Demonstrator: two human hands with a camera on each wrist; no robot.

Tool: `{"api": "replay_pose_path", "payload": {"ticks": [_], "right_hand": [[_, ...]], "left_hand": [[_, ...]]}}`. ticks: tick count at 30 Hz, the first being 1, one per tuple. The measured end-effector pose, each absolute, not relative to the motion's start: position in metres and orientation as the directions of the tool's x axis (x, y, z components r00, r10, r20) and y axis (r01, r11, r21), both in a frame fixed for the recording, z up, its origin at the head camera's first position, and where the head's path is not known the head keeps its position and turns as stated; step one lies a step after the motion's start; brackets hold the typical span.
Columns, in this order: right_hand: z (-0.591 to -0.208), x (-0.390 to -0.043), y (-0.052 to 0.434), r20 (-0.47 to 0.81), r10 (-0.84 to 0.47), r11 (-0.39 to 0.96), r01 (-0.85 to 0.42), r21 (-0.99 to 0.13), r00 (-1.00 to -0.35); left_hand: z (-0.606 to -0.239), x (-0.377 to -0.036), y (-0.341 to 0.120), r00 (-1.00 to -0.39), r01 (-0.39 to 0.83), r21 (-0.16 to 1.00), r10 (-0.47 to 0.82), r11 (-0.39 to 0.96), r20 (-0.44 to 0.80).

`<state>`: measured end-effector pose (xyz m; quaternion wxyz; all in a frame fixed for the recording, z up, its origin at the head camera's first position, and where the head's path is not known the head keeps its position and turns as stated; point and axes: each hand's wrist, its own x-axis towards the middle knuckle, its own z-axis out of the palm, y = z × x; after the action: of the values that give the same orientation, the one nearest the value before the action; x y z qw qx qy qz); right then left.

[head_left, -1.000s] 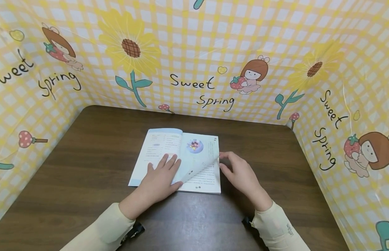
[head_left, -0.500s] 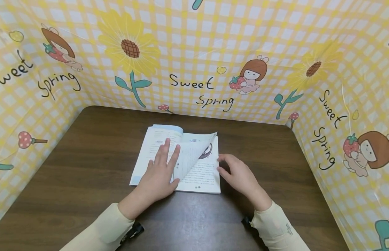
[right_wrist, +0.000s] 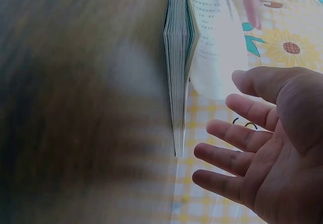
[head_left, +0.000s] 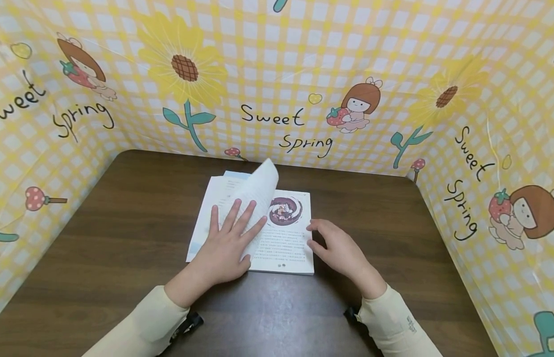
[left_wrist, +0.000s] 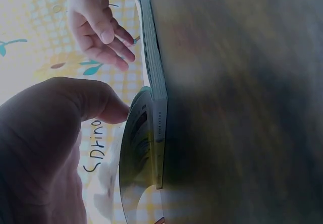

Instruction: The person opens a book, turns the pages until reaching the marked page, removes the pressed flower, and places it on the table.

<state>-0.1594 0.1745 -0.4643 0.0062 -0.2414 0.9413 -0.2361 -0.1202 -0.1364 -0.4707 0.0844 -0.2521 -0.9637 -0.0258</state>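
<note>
An open paperback book [head_left: 285,248] lies flat on the dark wooden table [head_left: 125,258]. One page [head_left: 259,191] curls upright over the spine, mid-turn. My left hand [head_left: 229,243] lies flat on the left pages with fingers spread, its fingertips against the base of the curling page. My right hand [head_left: 337,245] hovers at the book's right edge, fingers relaxed and holding nothing. The right page shows a dark round picture [head_left: 284,209] above lines of text. The left wrist view shows the book's edge [left_wrist: 154,82]; the right wrist view shows the page block [right_wrist: 177,57] beside my open right hand [right_wrist: 252,143].
A yellow checked screen [head_left: 277,74] printed with sunflowers and "Sweet Spring" walls the table at the back and both sides. Bare tabletop surrounds the book to the left, right and front.
The page has swung up from the right side and now stands curled over the spine. My right hand has let go of it and drawn back slightly; my left hand shifted up under the page.
</note>
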Motion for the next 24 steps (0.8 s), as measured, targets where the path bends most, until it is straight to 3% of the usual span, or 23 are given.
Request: {"api": "replay_pose_path", "payload": {"ticks": [10, 24], "right_hand": [[-0.4667, -0.1583, 0.1747, 0.127, -0.517, 0.749, -0.519, -0.413, -0.847], [-0.4661, -0.1577, 0.1742, 0.145, -0.568, 0.716, -0.573, -0.399, -0.810]], "left_hand": [[-0.4702, -0.1195, -0.1367, -0.831, 0.555, 0.060, 0.548, 0.830, 0.098], [-0.4689, -0.1175, -0.1381, -0.876, 0.478, 0.114, 0.482, 0.871, -0.012]]}}
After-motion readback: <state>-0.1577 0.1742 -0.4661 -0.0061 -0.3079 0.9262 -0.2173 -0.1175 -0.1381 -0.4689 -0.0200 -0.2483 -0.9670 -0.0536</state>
